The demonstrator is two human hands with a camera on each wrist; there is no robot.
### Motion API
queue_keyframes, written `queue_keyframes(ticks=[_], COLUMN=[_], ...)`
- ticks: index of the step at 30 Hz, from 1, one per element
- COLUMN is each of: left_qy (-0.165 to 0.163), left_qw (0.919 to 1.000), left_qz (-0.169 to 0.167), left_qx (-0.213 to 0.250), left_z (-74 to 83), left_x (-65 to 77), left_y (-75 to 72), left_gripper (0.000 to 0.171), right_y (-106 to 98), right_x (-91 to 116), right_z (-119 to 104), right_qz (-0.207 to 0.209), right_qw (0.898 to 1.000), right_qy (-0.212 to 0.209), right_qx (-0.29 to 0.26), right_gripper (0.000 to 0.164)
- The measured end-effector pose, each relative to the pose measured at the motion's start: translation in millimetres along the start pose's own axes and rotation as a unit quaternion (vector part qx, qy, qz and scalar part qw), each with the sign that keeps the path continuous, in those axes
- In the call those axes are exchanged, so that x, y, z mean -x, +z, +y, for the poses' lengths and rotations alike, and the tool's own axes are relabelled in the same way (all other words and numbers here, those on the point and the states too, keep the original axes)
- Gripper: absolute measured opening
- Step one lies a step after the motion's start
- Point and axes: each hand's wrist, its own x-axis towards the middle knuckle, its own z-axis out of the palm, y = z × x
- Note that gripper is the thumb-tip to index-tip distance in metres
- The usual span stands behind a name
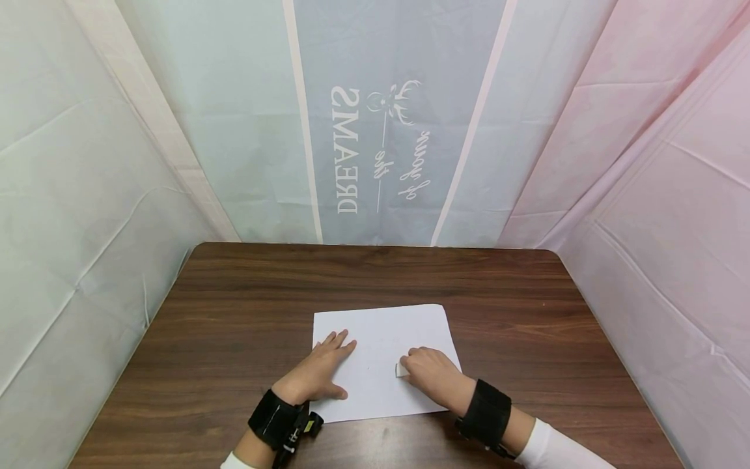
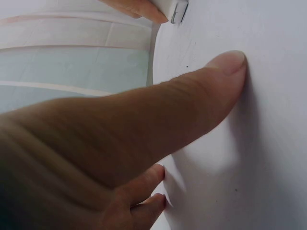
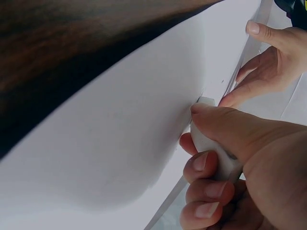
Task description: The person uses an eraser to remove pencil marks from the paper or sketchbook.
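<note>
A white sheet of paper (image 1: pixel 383 335) lies on the brown table, with a few tiny dark specks on it. On its left part rests my left hand (image 1: pixel 319 370), fingers spread and thumb apart, its thumb tip touching the paper in the left wrist view. My right hand (image 1: pixel 436 378) grips a white eraser (image 3: pixel 211 148) between thumb and curled fingers, over the right half of the sheet. One end of the eraser pokes out past the fingers and looks smudged grey along its edge; the rest is hidden in the hand.
The wooden table (image 1: pixel 252 280) extends around the paper on all sides. Pale cloth curtains (image 1: pixel 234 130) hang behind it and at both sides. Each wrist wears a black strap (image 1: pixel 485 413).
</note>
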Motion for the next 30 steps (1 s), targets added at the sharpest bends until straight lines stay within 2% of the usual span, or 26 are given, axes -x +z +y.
queue_keyframes(ticks=[15,30], left_qy=[0.003,0.002], left_qw=[1.0000,1.0000], left_qz=[-0.001,-0.001], left_qx=[0.003,0.006], left_z=[-2.3,-1.0], left_x=[-0.6,0.2], left_y=[1.5,1.0], left_gripper=[0.095,0.094], right_y=[-1.5,-4.0], right_x=[2.6,4.4], right_z=[2.5,4.8], right_qz=[0.003,-0.012], right_qw=[1.000,1.000], right_qy=[0.000,0.010], right_qx=[-0.007,-0.017], right_gripper=[0.013,0.013])
